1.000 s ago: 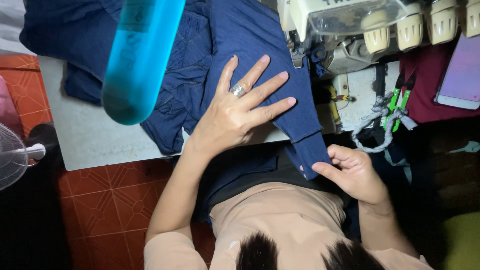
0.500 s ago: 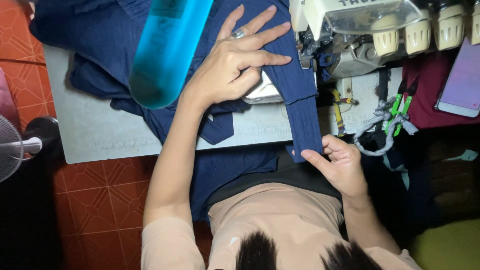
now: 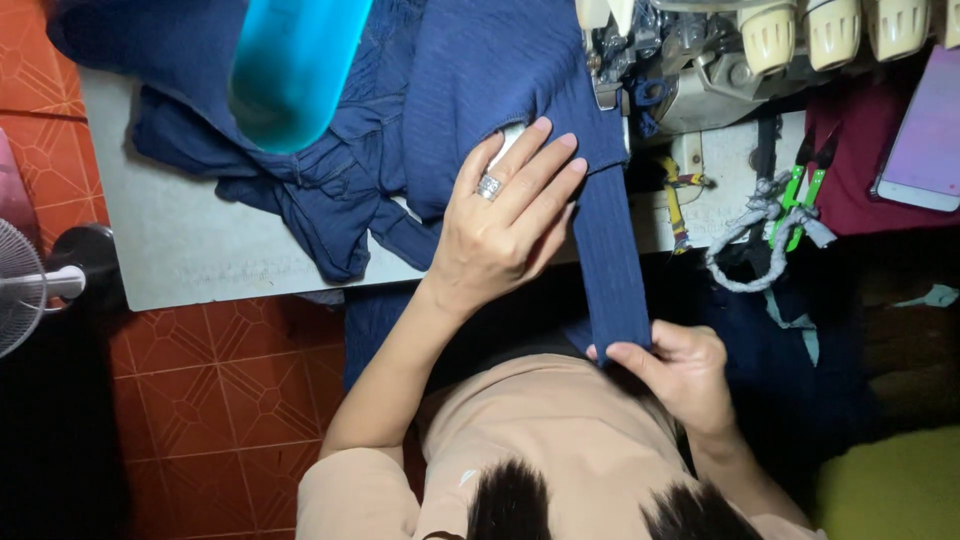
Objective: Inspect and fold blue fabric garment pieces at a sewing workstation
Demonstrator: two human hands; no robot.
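Our left hand [image 3: 500, 225] lies flat, fingers spread, pressing the navy fabric [image 3: 500, 80] onto the grey worktop [image 3: 190, 250] beside the sewing machine [image 3: 720, 50]. Our right hand [image 3: 680, 375] pinches the fabric strip [image 3: 612, 270], which hangs over the worktop edge toward our lap.

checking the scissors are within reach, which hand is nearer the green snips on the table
Right. The right hand pinches the end of the navy fabric strip just below and left of the green snips. The left hand lies flat on the cloth, farther left.
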